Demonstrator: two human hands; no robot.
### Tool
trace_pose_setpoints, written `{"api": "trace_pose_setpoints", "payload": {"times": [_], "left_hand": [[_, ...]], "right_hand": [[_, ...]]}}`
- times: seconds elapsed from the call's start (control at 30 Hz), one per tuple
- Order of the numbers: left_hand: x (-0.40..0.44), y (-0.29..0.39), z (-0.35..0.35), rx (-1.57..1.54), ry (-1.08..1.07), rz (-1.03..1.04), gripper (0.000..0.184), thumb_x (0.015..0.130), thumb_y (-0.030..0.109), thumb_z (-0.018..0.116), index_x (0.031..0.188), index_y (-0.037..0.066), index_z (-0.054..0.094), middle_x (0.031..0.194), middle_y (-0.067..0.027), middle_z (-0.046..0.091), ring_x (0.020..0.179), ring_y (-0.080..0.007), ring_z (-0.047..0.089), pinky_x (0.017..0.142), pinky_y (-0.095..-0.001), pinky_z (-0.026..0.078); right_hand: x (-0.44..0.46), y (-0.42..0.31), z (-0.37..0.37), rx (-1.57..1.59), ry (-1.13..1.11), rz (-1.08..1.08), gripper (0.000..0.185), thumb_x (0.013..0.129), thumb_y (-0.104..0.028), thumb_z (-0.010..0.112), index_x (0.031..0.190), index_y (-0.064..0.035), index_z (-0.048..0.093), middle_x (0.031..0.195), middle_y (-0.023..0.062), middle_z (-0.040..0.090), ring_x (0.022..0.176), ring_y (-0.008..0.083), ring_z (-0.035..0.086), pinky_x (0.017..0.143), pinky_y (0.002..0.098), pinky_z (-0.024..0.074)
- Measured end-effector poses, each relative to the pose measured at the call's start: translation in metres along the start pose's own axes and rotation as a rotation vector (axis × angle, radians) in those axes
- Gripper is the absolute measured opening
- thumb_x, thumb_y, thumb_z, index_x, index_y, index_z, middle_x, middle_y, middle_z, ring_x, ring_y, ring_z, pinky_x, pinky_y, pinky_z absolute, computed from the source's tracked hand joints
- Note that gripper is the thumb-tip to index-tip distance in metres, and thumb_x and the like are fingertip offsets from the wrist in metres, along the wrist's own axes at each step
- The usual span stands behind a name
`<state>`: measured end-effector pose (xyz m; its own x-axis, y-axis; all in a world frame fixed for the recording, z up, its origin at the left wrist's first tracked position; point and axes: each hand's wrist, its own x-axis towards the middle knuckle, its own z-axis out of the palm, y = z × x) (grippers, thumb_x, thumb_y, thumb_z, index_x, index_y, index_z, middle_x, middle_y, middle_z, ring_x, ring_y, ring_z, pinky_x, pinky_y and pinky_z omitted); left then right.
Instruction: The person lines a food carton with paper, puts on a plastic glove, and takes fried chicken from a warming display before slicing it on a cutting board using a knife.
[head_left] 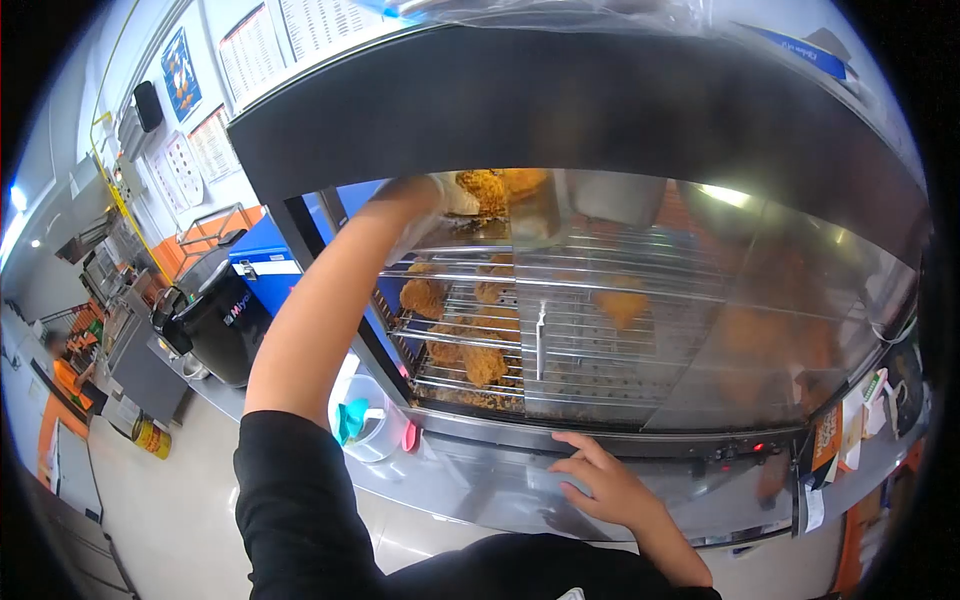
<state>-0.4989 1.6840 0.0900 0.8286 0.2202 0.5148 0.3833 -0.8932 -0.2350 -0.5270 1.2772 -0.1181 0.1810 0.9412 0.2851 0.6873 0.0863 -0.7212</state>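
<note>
My left hand (437, 198), in a clear plastic glove, reaches through the open left side of the glass-fronted warming cabinet (590, 120). It is right beside breaded fried chicken (483, 192) on the upper level. The cabinet's dark top edge and the glove hide its fingers, so I cannot tell whether they grip a piece. Further fried pieces (485, 365) lie on wire racks (450, 330) below. My right hand (603, 485) is bare and holds nothing, its fingers apart near the cabinet's front ledge. A sliding glass door with a white handle (541, 340) covers the middle.
A clear tub (372, 425) with a teal scoop stands by the cabinet's lower left corner. Left of it are a black cooker (225, 320) and a blue box (262, 255). Cartons and papers (835, 435) lie at the right. A person in orange (70, 378) is far left.
</note>
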Motion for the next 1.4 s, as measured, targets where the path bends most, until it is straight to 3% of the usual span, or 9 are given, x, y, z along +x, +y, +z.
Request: {"api": "trace_pose_setpoints", "payload": {"times": [0.1, 0.2, 0.43, 0.6, 0.73, 0.9, 1.0, 1.17, 1.4], "left_hand": [[-0.01, -0.001, -0.021, 0.004, 0.031, -0.015, 0.044, 0.089, 0.038, 0.049, 0.125, 0.012, 0.056, 0.127, -0.0127, 0.055, 0.116, -0.0307, 0.051, 0.1, -0.0418, 0.039], [-0.016, -0.006, -0.034, 0.059, 0.072, -0.075, 0.044, 0.089, 0.038, 0.05, 0.125, 0.012, 0.056, 0.127, -0.0126, 0.055, 0.116, -0.0305, 0.051, 0.1, -0.0416, 0.039], [-0.023, -0.023, -0.045, 0.162, 0.179, -0.257, 0.045, 0.088, 0.038, 0.051, 0.125, 0.012, 0.055, 0.127, -0.0124, 0.055, 0.116, -0.03, 0.051, 0.1, -0.041, 0.039], [-0.02, -0.02, -0.048, 0.184, 0.179, -0.299, 0.046, 0.088, 0.039, 0.052, 0.125, 0.012, 0.055, 0.127, -0.0123, 0.055, 0.115, -0.0297, 0.051, 0.099, -0.0407, 0.039], [-0.02, -0.018, -0.056, 0.201, 0.147, -0.325, 0.046, 0.087, 0.039, 0.052, 0.125, 0.012, 0.055, 0.127, -0.0122, 0.055, 0.115, -0.0294, 0.051, 0.099, -0.0404, 0.039], [-0.008, 0.013, -0.064, 0.201, 0.062, -0.285, 0.047, 0.087, 0.039, 0.053, 0.125, 0.012, 0.055, 0.126, -0.0121, 0.055, 0.115, -0.0291, 0.051, 0.099, -0.04, 0.039], [0.007, 0.046, -0.067, 0.173, -0.026, -0.188, 0.047, 0.087, 0.04, 0.054, 0.125, 0.012, 0.055, 0.126, -0.012, 0.055, 0.115, -0.0289, 0.051, 0.099, -0.0398, 0.039], [0.014, 0.092, -0.062, 0.123, -0.112, -0.046, 0.048, 0.086, 0.04, 0.055, 0.125, 0.012, 0.055, 0.126, -0.0119, 0.055, 0.114, -0.0286, 0.051, 0.099, -0.0394, 0.039], [0.022, 0.08, -0.057, 0.189, -0.089, -0.12, 0.048, 0.086, 0.04, 0.056, 0.125, 0.012, 0.055, 0.126, -0.0117, 0.055, 0.114, -0.0281, 0.051, 0.099, -0.0389, 0.039]], "right_hand": [[-0.009, 0.009, 0.0, 0.011, 0.035, 0.019, 0.023, 0.082, -0.012, 0.062, 0.105, -0.0099, 0.061, 0.132, 0.0117, 0.044, 0.101, 0.0305, 0.058, 0.086, 0.0385, 0.0469], [-0.015, 0.02, -0.002, -0.03, 0.042, -0.019, 0.022, 0.083, -0.011, 0.062, 0.104, -0.0087, 0.061, 0.129, 0.0115, 0.045, 0.102, 0.0253, 0.056, 0.086, 0.0331, 0.0468], [-0.021, 0.026, -0.009, -0.009, -0.041, 0.027, 0.02, 0.083, -0.011, 0.061, 0.102, -0.0086, 0.061, 0.127, 0.0107, 0.047, 0.107, 0.0276, 0.054, 0.087, 0.0351, 0.0464], [-0.025, 0.029, -0.017, -0.012, -0.039, -0.014, 0.022, 0.083, -0.013, 0.06, 0.105, -0.0106, 0.06, 0.124, 0.0099, 0.05, 0.103, 0.0309, 0.057, 0.087, 0.0385, 0.0466], [-0.033, 0.034, -0.027, 0.004, -0.098, 0.027, 0.019, 0.084, -0.012, 0.06, 0.103, -0.0099, 0.06, 0.126, 0.011, 0.049, 0.109, 0.0303, 0.054, 0.09, 0.0365, 0.0454], [-0.04, 0.043, -0.038, -0.004, -0.136, 0.03, 0.019, 0.085, -0.014, 0.058, 0.104, -0.0104, 0.06, 0.125, 0.0104, 0.05, 0.11, 0.0303, 0.054, 0.09, 0.0373, 0.045], [-0.043, 0.05, -0.042, -0.028, -0.119, -0.026, 0.023, 0.085, -0.015, 0.057, 0.107, -0.0108, 0.059, 0.125, 0.0095, 0.051, 0.101, 0.0321, 0.058, 0.086, 0.0402, 0.0471], [-0.05, 0.056, -0.05, 0.007, -0.102, -0.029, 0.022, 0.085, -0.015, 0.056, 0.107, -0.0098, 0.059, 0.122, 0.0102, 0.053, 0.101, 0.0326, 0.058, 0.086, 0.0407, 0.0468], [-0.06, 0.07, -0.058, 0.019, -0.048, -0.043, 0.021, 0.085, -0.015, 0.057, 0.105, -0.0093, 0.059, 0.118, 0.0106, 0.055, 0.101, 0.0319, 0.058, 0.087, 0.0399, 0.0466]]}}
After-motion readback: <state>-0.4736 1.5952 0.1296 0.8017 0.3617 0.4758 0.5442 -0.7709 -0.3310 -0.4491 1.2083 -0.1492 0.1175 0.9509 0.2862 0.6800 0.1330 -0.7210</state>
